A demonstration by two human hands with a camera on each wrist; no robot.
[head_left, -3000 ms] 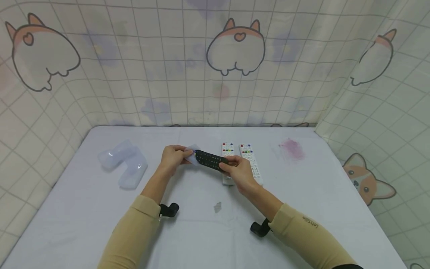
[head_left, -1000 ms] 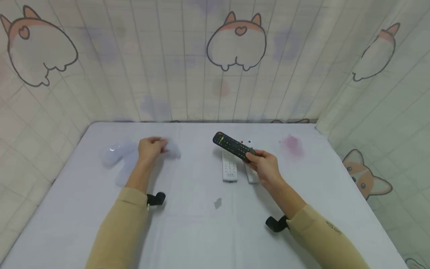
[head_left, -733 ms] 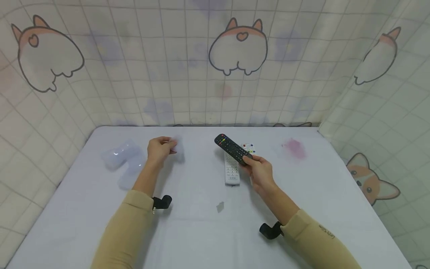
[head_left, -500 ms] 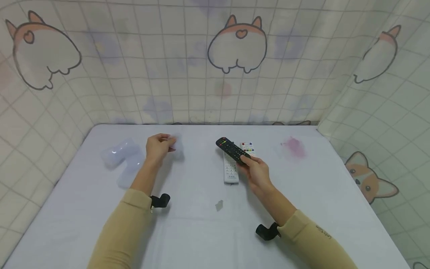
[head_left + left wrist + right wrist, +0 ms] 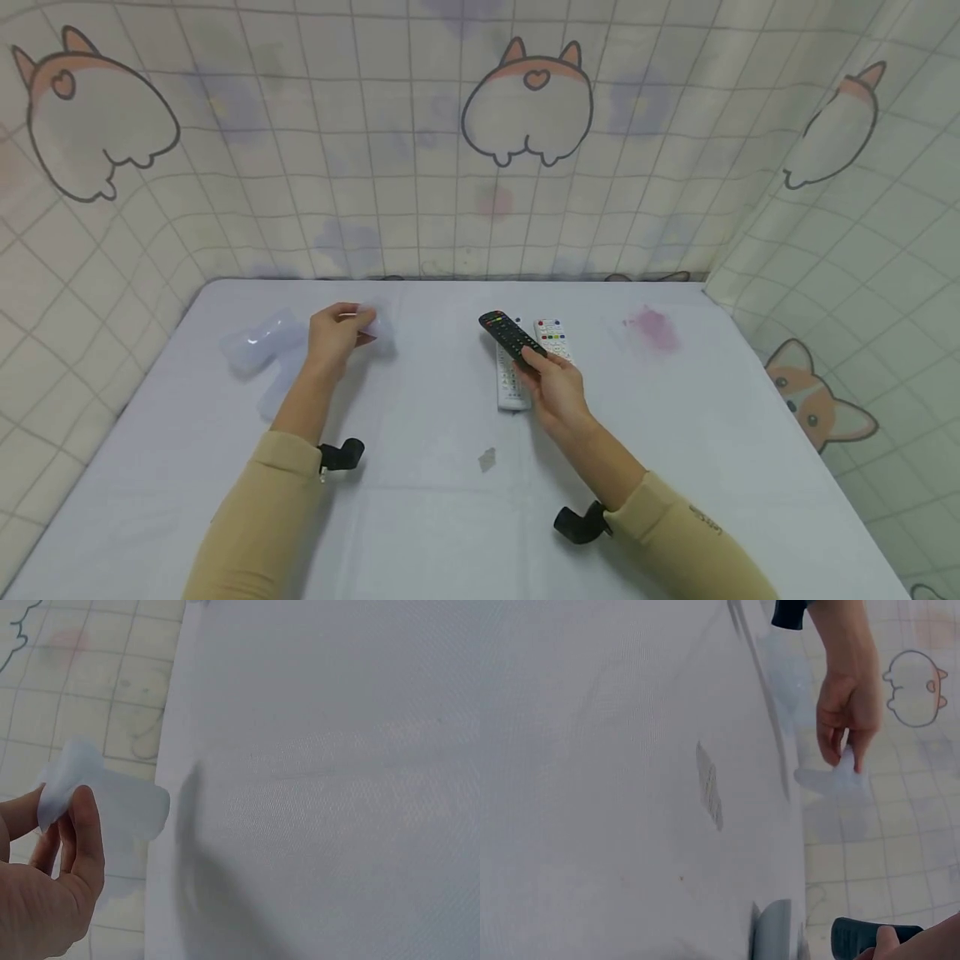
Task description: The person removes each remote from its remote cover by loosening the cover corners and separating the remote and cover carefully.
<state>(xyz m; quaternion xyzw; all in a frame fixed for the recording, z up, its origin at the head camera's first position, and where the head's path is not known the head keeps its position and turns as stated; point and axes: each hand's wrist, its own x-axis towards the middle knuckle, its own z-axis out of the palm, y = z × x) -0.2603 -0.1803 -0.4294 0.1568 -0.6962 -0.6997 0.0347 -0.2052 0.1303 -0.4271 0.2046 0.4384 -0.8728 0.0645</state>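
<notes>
My left hand (image 5: 330, 340) pinches a limp, translucent plastic sleeve (image 5: 382, 323) over the back left of the table. In the left wrist view the sleeve (image 5: 131, 801) hangs from between thumb and fingertips, its free end sticking out to the right. My right hand (image 5: 558, 392) grips a black remote control (image 5: 506, 332) by its near end, thumb on top, the far end pointing up and left. Beneath it lies a white remote control (image 5: 513, 392), partly covered in the head view. A second white remote (image 5: 552, 335) lies just right, its lower part behind my hand.
Two clear plastic sleeves lie at the left, one upper (image 5: 258, 342) and one lower (image 5: 281, 387), partly behind my left forearm. The white-covered table (image 5: 435, 517) has a grey patch (image 5: 487, 459) and a pink stain (image 5: 654, 329). A patterned curtain (image 5: 420, 200) stands behind it.
Three seconds ago the sleeve was at the black remote's far end, between both hands. The hands then parted, left hand leftward with the sleeve. Lately the right hand has drifted left with the remote.
</notes>
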